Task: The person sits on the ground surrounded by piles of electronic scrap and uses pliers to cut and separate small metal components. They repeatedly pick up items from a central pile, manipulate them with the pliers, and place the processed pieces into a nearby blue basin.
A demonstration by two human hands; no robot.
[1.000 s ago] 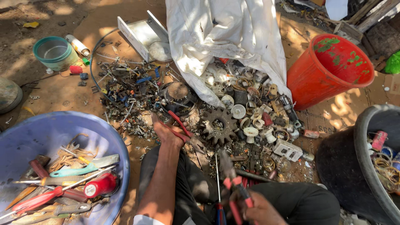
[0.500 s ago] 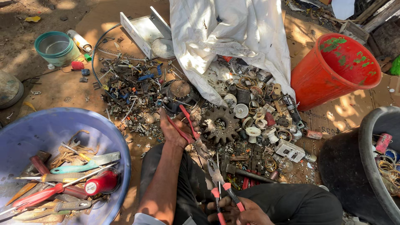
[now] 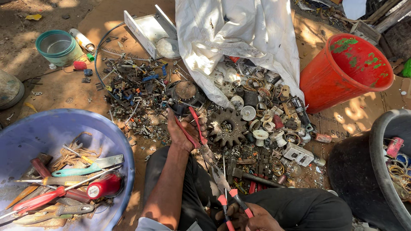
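The left hand (image 3: 185,130) is closed around a pair of pliers with red handles (image 3: 193,124), their thin red grips poking up out of the fist and the grey metal nose running down and to the right. That nose meets a second pair of pliers (image 3: 222,182), whose dull steel head points up toward it; whether the two tools actually touch cannot be told. The second pair has short orange-red grips, and the right hand (image 3: 246,218) is wrapped about them at the bottom edge of the view, over the person's dark trousers.

Just right of the left hand lies a rusty toothed gear (image 3: 229,126), flat on the ground. Around it spreads a scrap heap (image 3: 141,92) of small screws, brackets, rings and white sockets, resting on brown cardboard. A white sack (image 3: 239,34) lies open above the heap, with a red bucket (image 3: 346,70) tilted to its right. At lower left a blue basin (image 3: 51,128) holds screwdrivers, a knife and other red-handled tools. A small green bowl (image 3: 58,45) sits well apart at upper left, and a black tub (image 3: 381,141) with wire coils stands at the right edge.
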